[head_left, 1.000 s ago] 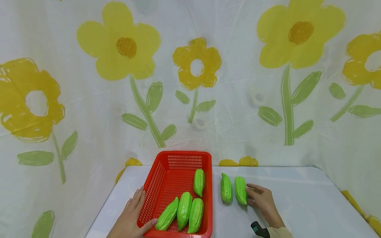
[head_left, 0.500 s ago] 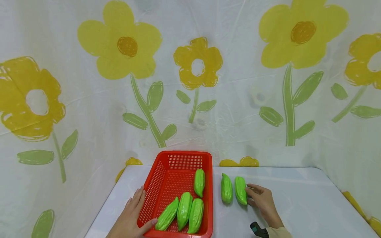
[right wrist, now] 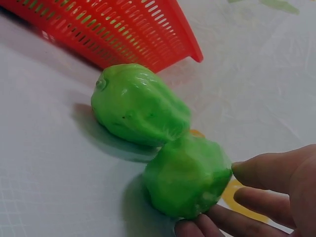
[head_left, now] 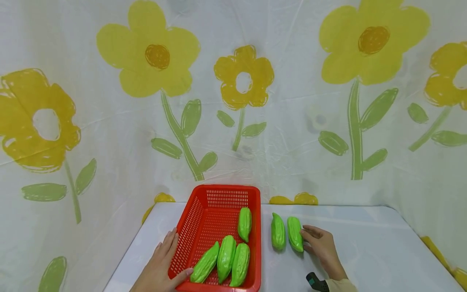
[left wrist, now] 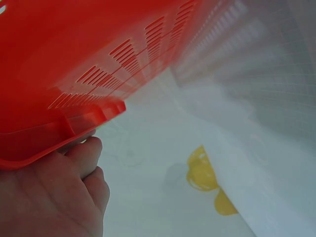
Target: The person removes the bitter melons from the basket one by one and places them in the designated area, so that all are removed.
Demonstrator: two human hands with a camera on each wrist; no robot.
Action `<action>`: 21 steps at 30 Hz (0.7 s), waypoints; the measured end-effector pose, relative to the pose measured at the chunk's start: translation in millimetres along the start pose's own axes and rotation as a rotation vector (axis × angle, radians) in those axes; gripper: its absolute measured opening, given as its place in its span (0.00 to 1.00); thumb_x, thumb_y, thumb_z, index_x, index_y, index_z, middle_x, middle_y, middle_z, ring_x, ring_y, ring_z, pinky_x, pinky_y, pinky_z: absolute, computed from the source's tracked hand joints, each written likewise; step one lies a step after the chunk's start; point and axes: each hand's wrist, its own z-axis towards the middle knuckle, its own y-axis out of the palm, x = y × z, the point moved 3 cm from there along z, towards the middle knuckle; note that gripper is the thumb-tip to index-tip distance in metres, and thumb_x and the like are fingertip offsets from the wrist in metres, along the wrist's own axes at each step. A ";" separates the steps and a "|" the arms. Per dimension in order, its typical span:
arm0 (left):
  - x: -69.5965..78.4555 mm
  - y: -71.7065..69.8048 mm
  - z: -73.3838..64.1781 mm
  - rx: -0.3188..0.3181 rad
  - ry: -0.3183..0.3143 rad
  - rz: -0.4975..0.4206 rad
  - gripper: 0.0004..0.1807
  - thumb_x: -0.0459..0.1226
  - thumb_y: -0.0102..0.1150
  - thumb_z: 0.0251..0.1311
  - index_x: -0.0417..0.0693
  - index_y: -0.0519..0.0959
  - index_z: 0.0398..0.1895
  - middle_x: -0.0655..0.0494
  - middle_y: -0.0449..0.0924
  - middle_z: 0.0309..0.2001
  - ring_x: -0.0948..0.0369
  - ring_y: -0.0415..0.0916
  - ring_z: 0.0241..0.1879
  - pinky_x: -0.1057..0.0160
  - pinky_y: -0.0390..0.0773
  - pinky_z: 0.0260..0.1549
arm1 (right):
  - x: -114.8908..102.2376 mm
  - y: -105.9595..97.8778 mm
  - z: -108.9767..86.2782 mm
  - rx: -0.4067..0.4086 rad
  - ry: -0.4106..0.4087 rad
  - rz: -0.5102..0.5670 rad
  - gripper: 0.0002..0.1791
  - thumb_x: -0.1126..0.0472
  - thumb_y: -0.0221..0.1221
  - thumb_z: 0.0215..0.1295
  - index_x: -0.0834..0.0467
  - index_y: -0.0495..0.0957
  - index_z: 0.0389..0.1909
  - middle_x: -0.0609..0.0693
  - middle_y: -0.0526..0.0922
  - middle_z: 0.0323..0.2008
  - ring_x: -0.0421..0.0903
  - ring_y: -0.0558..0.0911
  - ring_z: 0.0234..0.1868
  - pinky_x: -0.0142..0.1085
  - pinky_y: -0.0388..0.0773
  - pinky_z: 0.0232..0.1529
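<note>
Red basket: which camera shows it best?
The head view: the red basket shows nearly whole, inside included. The left wrist view gives only a close-up of part of it; the right wrist view, a cut-off slotted section.

Wide free stretch of table (head_left: 372,247) to the right of the right hand (head_left: 322,246). That hand's fingers block the right side of the outer gourd (head_left: 294,234). Head view: narrow gap between it and the inner gourd (head_left: 278,232); second strip between the latter and the red basket (head_left: 257,227). Basket's far-left floor reachable from above; four gourds (head_left: 226,258) obstruct its near end and right side. Left hand (head_left: 159,261) blocks the left rim; curtain (head_left: 292,162) bounds the far edge.
</note>
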 end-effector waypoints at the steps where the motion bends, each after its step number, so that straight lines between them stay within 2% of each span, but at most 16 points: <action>1: 0.0 -0.1 -0.2 0.000 -0.003 0.000 0.62 0.71 0.61 0.54 0.39 0.57 0.81 0.44 0.55 0.82 0.42 0.58 0.79 0.34 0.61 0.75 | -0.6 -0.6 -0.8 0.000 -0.007 -0.007 0.30 0.54 0.61 0.74 0.70 0.72 0.68 0.72 0.76 0.66 0.49 0.88 0.51 0.41 0.89 0.46; 3: -0.1 -0.1 -0.9 0.000 -0.009 -0.009 0.62 0.71 0.61 0.54 0.39 0.56 0.81 0.44 0.55 0.82 0.42 0.57 0.79 0.38 0.58 0.77 | -1.6 -2.8 -2.9 0.006 -0.019 -0.026 0.30 0.54 0.60 0.74 0.69 0.72 0.68 0.71 0.77 0.66 0.49 0.87 0.52 0.40 0.89 0.46; 7: 0.0 1.4 -3.1 0.003 -0.001 -0.016 0.61 0.70 0.61 0.54 0.39 0.57 0.81 0.44 0.56 0.82 0.42 0.58 0.79 0.38 0.58 0.77 | -2.4 -10.3 -8.3 0.028 -0.041 -0.078 0.30 0.52 0.60 0.74 0.69 0.73 0.68 0.69 0.77 0.67 0.47 0.86 0.51 0.38 0.88 0.45; 9: 0.0 2.5 -4.4 0.002 -0.001 -0.024 0.61 0.70 0.61 0.55 0.40 0.57 0.81 0.45 0.55 0.82 0.43 0.58 0.79 0.39 0.56 0.78 | -3.3 -14.0 -10.6 0.039 -0.044 -0.095 0.31 0.51 0.59 0.74 0.69 0.73 0.68 0.69 0.76 0.68 0.49 0.86 0.52 0.38 0.88 0.45; 10: 0.2 2.7 -5.2 0.020 0.014 -0.008 0.61 0.70 0.61 0.55 0.39 0.58 0.81 0.44 0.57 0.82 0.42 0.59 0.78 0.37 0.60 0.76 | -3.9 -15.6 -11.5 0.047 -0.047 -0.104 0.31 0.51 0.59 0.75 0.69 0.73 0.68 0.69 0.76 0.68 0.51 0.85 0.53 0.38 0.88 0.45; 13: -0.6 3.5 -6.2 0.056 0.041 -0.018 0.59 0.68 0.63 0.56 0.38 0.59 0.80 0.44 0.57 0.81 0.42 0.60 0.78 0.60 0.42 0.83 | -6.4 -19.3 -12.9 0.066 -0.052 -0.115 0.31 0.51 0.57 0.75 0.69 0.73 0.68 0.69 0.74 0.69 0.59 0.83 0.60 0.38 0.88 0.46; 15: -1.6 3.8 -6.3 0.079 0.065 -0.024 0.58 0.66 0.63 0.57 0.37 0.59 0.80 0.44 0.57 0.81 0.42 0.59 0.78 0.78 0.28 0.76 | -7.9 -20.9 -12.8 0.077 -0.052 -0.118 0.30 0.50 0.57 0.75 0.68 0.73 0.68 0.69 0.74 0.70 0.62 0.80 0.64 0.37 0.87 0.46; 17: -2.6 3.9 -5.8 0.095 0.084 -0.024 0.57 0.66 0.63 0.57 0.37 0.59 0.79 0.43 0.58 0.81 0.42 0.59 0.78 0.89 0.19 0.64 | -9.7 -22.1 -12.7 0.083 -0.051 -0.117 0.30 0.50 0.56 0.76 0.67 0.73 0.69 0.68 0.73 0.70 0.63 0.78 0.66 0.34 0.87 0.45; 21: -4.6 2.7 -3.9 0.109 0.103 -0.010 0.57 0.66 0.63 0.58 0.37 0.60 0.79 0.45 0.57 0.81 0.43 0.58 0.78 0.89 0.18 0.64 | -16.1 -24.9 -13.8 0.092 -0.070 -0.113 0.30 0.50 0.57 0.77 0.67 0.73 0.69 0.67 0.74 0.70 0.60 0.78 0.66 0.27 0.83 0.42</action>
